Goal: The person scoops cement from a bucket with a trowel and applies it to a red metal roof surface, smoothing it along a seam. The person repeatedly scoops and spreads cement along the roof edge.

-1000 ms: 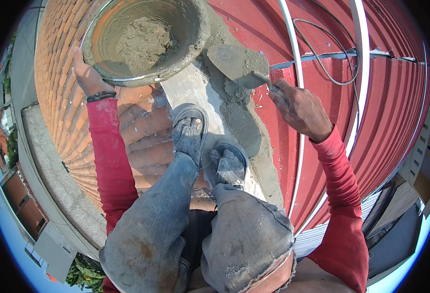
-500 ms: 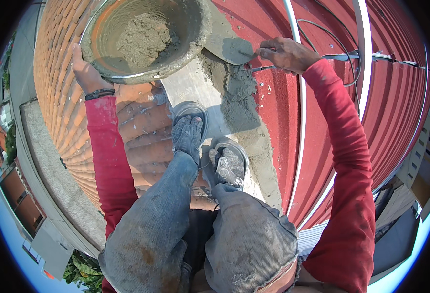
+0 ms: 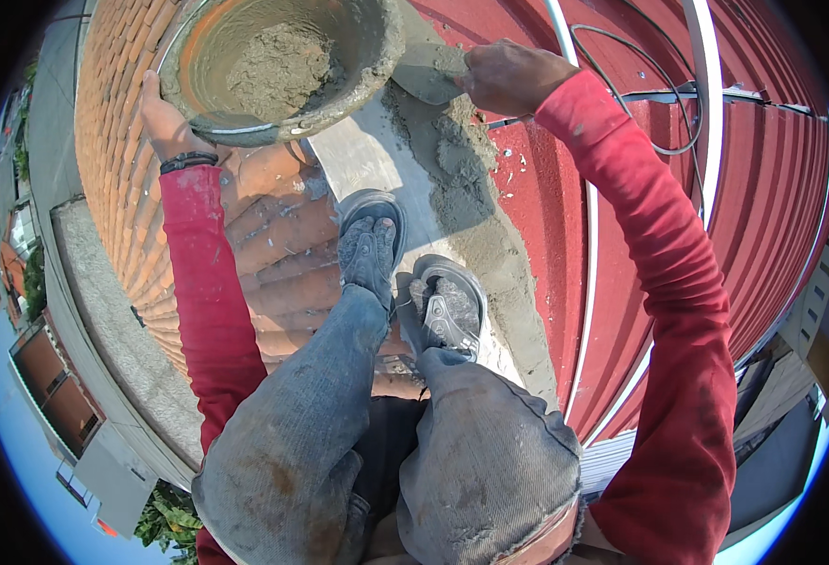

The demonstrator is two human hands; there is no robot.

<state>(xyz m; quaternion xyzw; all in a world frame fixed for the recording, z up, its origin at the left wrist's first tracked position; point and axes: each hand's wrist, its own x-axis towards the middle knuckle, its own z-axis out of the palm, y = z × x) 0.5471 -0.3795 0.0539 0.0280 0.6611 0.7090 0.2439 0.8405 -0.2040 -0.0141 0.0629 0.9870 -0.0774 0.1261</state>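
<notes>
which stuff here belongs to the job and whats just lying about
Belongs to the job:
- bucket, left hand against its side
- mortar lump inside it
- trowel, in the right hand
- mortar strip beside the red roof

Apparently just lying about:
- looped dark cable
- white bars over the roof

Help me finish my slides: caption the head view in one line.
Left grip against a bucket of mortar, right grip on a trowel over a grey strip beside red roofing.
</notes>
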